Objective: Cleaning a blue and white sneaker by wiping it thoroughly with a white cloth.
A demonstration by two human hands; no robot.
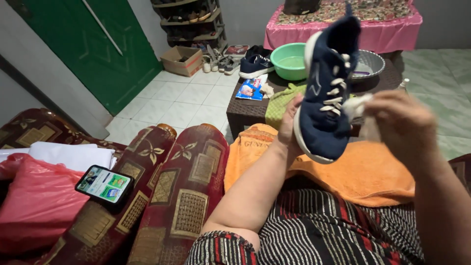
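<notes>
I hold a navy sneaker [324, 93] with white laces and a white sole upright in front of me, toe pointing up. My left hand [289, 122] grips it from the heel and sole side. My right hand [397, 122] is closed around a white cloth [357, 105] that presses against the laces on the shoe's right side. An orange towel [363, 172] is spread over my lap below the shoe.
A dark wicker table [245, 110] ahead carries a second navy sneaker [255, 66], a green basin [289, 61], a metal bowl [368, 64], a green cloth [280, 100] and a packet [251, 88]. A phone [104, 185] lies on the patterned sofa arm [147, 196] at left.
</notes>
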